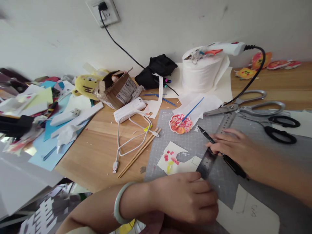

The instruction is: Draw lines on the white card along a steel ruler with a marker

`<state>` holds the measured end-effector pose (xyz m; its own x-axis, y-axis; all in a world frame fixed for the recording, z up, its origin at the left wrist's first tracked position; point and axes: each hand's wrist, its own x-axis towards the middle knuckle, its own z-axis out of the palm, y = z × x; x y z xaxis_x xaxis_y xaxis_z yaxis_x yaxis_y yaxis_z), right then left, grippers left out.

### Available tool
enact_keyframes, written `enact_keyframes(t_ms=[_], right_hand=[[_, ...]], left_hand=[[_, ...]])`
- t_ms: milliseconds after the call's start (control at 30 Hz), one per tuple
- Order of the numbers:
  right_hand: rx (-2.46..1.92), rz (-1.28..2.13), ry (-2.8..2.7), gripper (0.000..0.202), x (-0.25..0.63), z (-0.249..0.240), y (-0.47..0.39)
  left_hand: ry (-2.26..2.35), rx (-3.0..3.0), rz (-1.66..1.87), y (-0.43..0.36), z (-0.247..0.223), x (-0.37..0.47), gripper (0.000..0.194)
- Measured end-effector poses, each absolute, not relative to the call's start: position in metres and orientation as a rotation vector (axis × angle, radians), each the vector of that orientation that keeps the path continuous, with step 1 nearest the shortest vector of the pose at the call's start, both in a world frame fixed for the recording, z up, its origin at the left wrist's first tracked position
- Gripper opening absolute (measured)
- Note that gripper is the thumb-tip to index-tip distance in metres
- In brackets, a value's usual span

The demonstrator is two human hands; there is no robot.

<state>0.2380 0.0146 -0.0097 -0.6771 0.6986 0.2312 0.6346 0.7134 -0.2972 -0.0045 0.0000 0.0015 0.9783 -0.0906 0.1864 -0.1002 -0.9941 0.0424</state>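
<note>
My right hand [229, 148] grips a black pen [206, 134], which slants across the hand with one end sticking out at the upper left. Under that hand a metal ruler [209, 161] lies diagonally. My left hand [190, 196], a pale bangle [119, 203] on its wrist, is curled closed by the ruler's lower end; whatever its fingers hold is hidden. Just above it is a white paper scrap [175, 165] with a round cut-out, red and yellow paint marks and a small drawn square. Another white sheet [258, 211], with pen marks, lies at lower right.
A grey cutting mat [161, 143] carries a painted paper flower [176, 125] with a blue brush [193, 110]. Metal scissors [263, 105] and black-handled scissors [280, 130] lie right. Chopsticks [138, 154], a white cable [118, 139], a power bank [129, 109] and a paper roll [201, 73] are around.
</note>
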Motion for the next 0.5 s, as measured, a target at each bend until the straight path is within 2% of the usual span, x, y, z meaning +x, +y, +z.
enact_keyframes(t_ms=[100,233,500], right_hand=[[-0.886,0.209,-2.705,0.047,0.234,-0.005,0.03],[-0.768,0.307,-2.812,0.05,0.224,0.009,0.045],[-1.029,0.714,-3.001,0.045,0.206,0.029,0.068]], left_hand=[[-0.17,3.087,0.301,-0.002,0.002,-0.003,0.018],[-0.213,3.088,0.373,-0.005,0.004,-0.001,0.025],[-0.274,3.05,0.538,-0.012,0.0,0.003,0.03]])
